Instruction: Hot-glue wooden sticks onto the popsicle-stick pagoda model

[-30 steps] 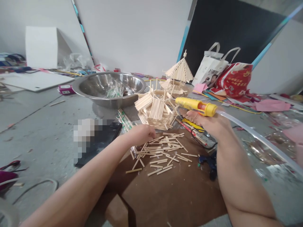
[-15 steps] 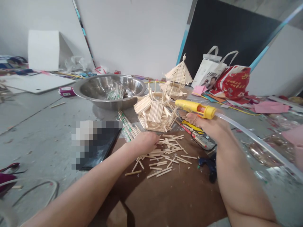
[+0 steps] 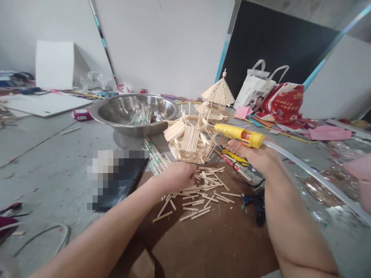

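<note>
My right hand [image 3: 255, 154] is wrapped round a yellow hot glue gun [image 3: 240, 134], with a long clear glue stick [image 3: 307, 174] trailing from its back end. The nozzle points left at the upper right side of a small pavilion model [image 3: 189, 139] built of thin wooden sticks. Just in front of the model's base, my left hand [image 3: 180, 175] is closed with fingers curled under; what they hold is hidden. Loose short wooden sticks [image 3: 199, 208] lie scattered on the brown board [image 3: 220, 243] below and right of that hand.
A steel basin [image 3: 110, 119] holds wrapped stick bundles. Behind the model stands a stick tower with a pointed roof [image 3: 219, 92]. A dark tablet-like slab [image 3: 127, 185] lies left. Paper bags [image 3: 285, 102], a blue clamp-like tool [image 3: 257, 206] and a yellow-handled tool [image 3: 236, 156] are right.
The camera view has tilted up slightly. My left hand stays in front of the model and the glue gun keeps nearly the same place.
</note>
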A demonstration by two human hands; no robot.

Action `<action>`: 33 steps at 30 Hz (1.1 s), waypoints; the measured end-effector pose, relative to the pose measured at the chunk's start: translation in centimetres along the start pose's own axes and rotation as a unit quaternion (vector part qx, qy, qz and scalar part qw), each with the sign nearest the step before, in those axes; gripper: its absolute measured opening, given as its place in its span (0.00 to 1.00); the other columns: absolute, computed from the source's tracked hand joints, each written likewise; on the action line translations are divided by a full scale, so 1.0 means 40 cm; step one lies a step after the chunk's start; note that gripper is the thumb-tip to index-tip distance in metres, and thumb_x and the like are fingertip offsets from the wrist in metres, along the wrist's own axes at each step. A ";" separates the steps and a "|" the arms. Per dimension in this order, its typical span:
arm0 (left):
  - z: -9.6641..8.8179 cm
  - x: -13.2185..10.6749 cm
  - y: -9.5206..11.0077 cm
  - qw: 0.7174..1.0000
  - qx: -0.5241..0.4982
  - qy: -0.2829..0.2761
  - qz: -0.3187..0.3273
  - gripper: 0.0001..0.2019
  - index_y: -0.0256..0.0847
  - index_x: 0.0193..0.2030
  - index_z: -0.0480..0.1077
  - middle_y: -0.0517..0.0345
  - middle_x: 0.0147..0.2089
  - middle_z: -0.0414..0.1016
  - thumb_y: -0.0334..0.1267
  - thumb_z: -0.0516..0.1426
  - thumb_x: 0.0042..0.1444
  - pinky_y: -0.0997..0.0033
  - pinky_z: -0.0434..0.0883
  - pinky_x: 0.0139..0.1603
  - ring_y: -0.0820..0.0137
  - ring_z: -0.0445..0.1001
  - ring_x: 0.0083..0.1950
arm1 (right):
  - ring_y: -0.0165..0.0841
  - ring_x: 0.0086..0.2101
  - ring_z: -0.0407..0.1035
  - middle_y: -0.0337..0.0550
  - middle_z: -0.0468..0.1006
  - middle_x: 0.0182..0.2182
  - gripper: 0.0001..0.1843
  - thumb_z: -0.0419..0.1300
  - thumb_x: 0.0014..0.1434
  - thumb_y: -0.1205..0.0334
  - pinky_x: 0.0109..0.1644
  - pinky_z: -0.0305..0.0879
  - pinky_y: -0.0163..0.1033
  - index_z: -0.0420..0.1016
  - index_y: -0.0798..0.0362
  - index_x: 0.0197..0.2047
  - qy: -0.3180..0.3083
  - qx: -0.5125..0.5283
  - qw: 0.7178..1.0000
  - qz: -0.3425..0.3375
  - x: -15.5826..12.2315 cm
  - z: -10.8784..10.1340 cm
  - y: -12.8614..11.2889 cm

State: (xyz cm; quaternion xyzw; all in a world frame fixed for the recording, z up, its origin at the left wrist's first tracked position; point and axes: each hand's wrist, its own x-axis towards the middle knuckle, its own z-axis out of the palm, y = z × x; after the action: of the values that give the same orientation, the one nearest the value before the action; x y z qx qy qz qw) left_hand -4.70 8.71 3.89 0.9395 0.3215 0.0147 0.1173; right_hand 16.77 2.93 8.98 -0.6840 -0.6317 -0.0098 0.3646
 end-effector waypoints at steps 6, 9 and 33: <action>-0.018 0.006 0.028 0.897 -0.430 0.089 -0.053 0.09 0.39 0.34 0.60 0.66 0.16 0.60 0.42 0.47 0.52 0.79 0.54 0.18 0.80 0.57 0.16 | 0.37 0.28 0.67 0.41 0.75 0.26 0.19 0.53 0.44 0.43 0.29 0.61 0.40 0.71 0.49 0.30 0.027 -0.041 0.999 0.022 0.001 -0.013 -0.015; 0.014 0.017 0.051 0.781 -0.599 0.142 -0.106 0.09 0.39 0.34 0.59 0.71 0.13 0.51 0.43 0.48 0.52 0.80 0.49 0.15 0.83 0.50 0.13 | 0.37 0.27 0.67 0.40 0.75 0.26 0.20 0.53 0.43 0.41 0.29 0.62 0.41 0.70 0.49 0.29 0.033 -0.038 0.998 0.028 0.003 -0.013 -0.019; 0.045 0.064 0.011 0.617 -0.765 0.095 -0.158 0.09 0.35 0.27 0.64 0.63 0.18 0.66 0.39 0.57 0.44 0.82 0.53 0.12 0.83 0.59 0.13 | 0.36 0.25 0.68 0.40 0.75 0.24 0.17 0.55 0.44 0.44 0.30 0.64 0.42 0.70 0.49 0.29 0.008 0.024 1.000 0.004 -0.005 -0.006 -0.028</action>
State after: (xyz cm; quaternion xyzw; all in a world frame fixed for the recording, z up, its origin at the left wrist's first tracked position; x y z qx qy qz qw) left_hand -2.22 9.55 2.09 0.4375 0.3469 0.3258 0.7630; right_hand 15.85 2.57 9.60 -0.6770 -0.6264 0.0014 0.3863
